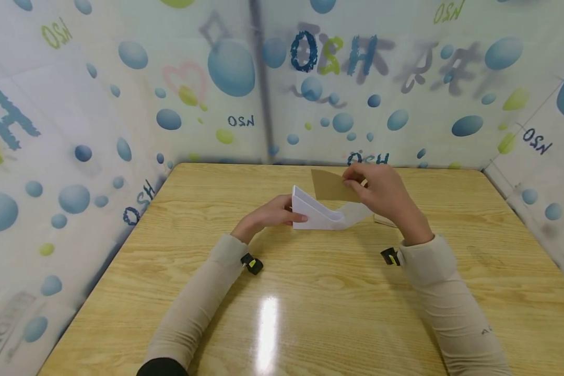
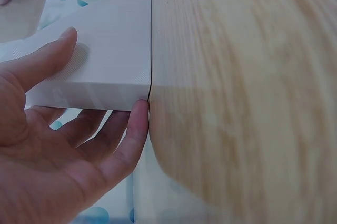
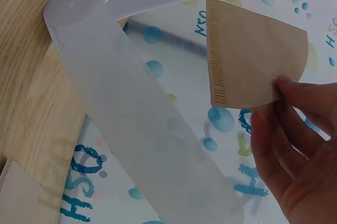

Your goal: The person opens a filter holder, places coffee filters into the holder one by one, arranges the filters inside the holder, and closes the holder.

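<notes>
My right hand [image 1: 382, 190] pinches a brown paper coffee filter [image 1: 331, 187] between thumb and fingers, in the air just above a white case. In the right wrist view the crimped edge of this coffee filter [image 3: 217, 55] faces away from the fingers. The white case [image 1: 314, 213] stands on its long edge on the table. Its translucent lid [image 1: 356, 215] is swung out to the right. My left hand [image 1: 278, 211] grips the case's left end, thumb on the near face and fingers behind, as the left wrist view shows.
On the wooden table [image 1: 329, 303], more brown filter paper [image 3: 18, 195] lies to the right of the lid, partly hidden by the right hand in the head view. A patterned curtain wall [image 1: 301, 125] stands behind the table and at both sides.
</notes>
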Demonstrator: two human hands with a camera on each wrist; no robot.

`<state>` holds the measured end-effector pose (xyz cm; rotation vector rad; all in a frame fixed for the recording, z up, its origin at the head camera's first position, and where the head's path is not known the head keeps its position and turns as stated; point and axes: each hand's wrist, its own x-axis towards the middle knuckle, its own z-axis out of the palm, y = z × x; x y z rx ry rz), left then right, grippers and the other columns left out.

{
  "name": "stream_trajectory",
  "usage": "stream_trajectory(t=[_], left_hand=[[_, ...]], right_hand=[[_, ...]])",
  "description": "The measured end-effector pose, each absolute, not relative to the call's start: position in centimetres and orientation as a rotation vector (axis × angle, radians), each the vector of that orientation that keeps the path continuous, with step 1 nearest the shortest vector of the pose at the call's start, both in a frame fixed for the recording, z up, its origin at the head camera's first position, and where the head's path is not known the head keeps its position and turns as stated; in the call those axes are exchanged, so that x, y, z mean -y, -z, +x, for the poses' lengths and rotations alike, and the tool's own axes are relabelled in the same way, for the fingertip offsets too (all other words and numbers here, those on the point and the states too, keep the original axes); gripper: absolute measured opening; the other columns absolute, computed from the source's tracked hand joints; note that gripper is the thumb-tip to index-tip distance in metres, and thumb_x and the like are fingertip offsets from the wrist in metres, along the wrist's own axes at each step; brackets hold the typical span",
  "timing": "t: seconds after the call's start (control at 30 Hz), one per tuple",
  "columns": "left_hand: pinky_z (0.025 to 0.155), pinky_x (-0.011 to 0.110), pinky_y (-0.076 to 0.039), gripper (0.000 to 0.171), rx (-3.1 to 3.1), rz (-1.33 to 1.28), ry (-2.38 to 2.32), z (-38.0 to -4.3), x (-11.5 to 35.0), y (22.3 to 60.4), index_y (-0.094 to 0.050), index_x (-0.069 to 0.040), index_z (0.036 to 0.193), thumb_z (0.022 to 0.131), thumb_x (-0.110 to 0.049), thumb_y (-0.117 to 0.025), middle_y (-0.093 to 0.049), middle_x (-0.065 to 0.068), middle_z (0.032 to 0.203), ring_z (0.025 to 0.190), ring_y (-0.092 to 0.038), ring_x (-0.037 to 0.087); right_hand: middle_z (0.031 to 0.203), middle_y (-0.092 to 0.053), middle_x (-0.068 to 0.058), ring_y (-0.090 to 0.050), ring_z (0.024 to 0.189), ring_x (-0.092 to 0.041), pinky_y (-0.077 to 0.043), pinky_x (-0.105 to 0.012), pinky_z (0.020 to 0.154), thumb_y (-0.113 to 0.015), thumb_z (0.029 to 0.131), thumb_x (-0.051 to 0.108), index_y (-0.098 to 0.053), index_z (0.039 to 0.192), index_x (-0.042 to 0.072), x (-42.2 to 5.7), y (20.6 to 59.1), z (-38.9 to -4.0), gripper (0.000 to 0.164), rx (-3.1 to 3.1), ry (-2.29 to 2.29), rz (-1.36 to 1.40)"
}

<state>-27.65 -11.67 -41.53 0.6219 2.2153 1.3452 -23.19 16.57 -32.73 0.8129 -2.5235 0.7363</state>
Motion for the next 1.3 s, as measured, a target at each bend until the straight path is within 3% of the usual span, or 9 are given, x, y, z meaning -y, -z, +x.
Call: stream_trajectory(t=[1.3], left_hand=[[0.084, 0.032, -0.055, 0.043, -2.209, 0.617, -1.352, -27.7, 11.7, 41.8, -0.058, -0.01, 0.138, 0.099, -0.019, -0.07, -0.068, 0.013, 0.132, 0.109, -0.065, 0.021]], right_hand=[[0.092, -0.078, -0.005, -0.072, 0.084, -0.019, -0.057, -0.041, 0.073, -0.071, 0.099, 0.013, -0.075, 0.102, 0.01, -15.2, 33.8, -23.5, 0.006, 2.591, -0.707, 0.882]])
